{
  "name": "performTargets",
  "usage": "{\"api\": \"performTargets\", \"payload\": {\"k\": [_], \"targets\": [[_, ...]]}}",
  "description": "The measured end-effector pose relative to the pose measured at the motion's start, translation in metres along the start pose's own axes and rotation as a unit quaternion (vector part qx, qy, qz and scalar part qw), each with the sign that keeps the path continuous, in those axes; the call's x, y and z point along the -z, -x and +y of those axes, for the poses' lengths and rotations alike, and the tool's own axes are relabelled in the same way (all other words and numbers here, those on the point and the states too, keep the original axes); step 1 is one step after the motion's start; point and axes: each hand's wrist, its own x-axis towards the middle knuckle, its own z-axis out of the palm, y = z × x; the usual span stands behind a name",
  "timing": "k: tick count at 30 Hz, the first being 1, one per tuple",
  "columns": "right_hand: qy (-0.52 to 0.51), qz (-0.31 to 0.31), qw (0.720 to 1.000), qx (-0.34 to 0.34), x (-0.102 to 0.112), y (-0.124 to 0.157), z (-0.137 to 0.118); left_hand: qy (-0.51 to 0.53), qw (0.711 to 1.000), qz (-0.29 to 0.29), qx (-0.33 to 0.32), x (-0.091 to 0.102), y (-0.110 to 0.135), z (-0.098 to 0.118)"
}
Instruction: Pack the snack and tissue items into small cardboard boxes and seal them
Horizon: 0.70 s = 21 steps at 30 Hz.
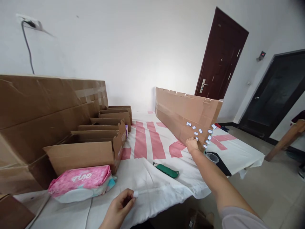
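Left hand point(121, 204) is pinching a small white label point(135, 194) over the tabletop point(145, 173), probably light, flimsy, tacky, best taken by an edge; right hand point(192, 144) is touching the label-dotted cardboard panel point(178, 109), its grip unclear.

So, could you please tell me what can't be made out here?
Head view: any print on the white labels; too small.
Head view: whether the right hand holds anything; hidden behind its knuckles.
Head view: what the whitish piece at the left hand is; small and blurred.
Head view: the bottoms of the open boxes; hidden by their walls.
Head view: the rest of the lower-left box; cut off by the frame.
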Motion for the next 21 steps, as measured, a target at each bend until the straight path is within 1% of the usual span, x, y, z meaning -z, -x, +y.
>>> {"api": "performTargets", "payload": {"k": [4,8,10,11,13,14,16,19,21], "targets": [[-0.025,0.004,1.000,0.006,0.008,0.001,0.005,-0.014,1.000,0.001,0.010,0.000,0.001,0.002],[-0.086,0.008,0.996,0.016,0.025,0.003,0.006,-0.012,1.000,0.008,0.011,-0.001,0.003,0.004],[-0.134,0.008,0.990,0.033,0.035,0.011,-0.005,-0.010,1.000,0.010,0.008,-0.001,0.003,0.005],[-0.162,0.007,0.986,0.048,0.040,0.018,-0.014,-0.010,1.000,0.011,0.006,-0.001,0.003,0.005],[-0.228,0.000,0.969,0.091,0.049,0.038,-0.042,-0.010,1.000,0.015,-0.003,-0.001,0.003,0.005],[-0.264,-0.008,0.957,0.118,0.053,0.051,-0.059,-0.010,1.000,0.017,-0.009,-0.001,0.003,0.004],[-0.339,-0.032,0.923,0.180,0.059,0.083,-0.095,-0.009,0.999,0.025,-0.021,-0.001,0.002,0.004],[-0.439,-0.094,0.854,0.264,0.063,0.133,-0.138,-0.010,0.999,0.039,-0.035,-0.003,0.002,0.005],[-0.492,-0.148,0.802,0.304,0.061,0.158,-0.155,-0.012,0.998,0.043,-0.040,-0.005,0.003,0.007]]}}
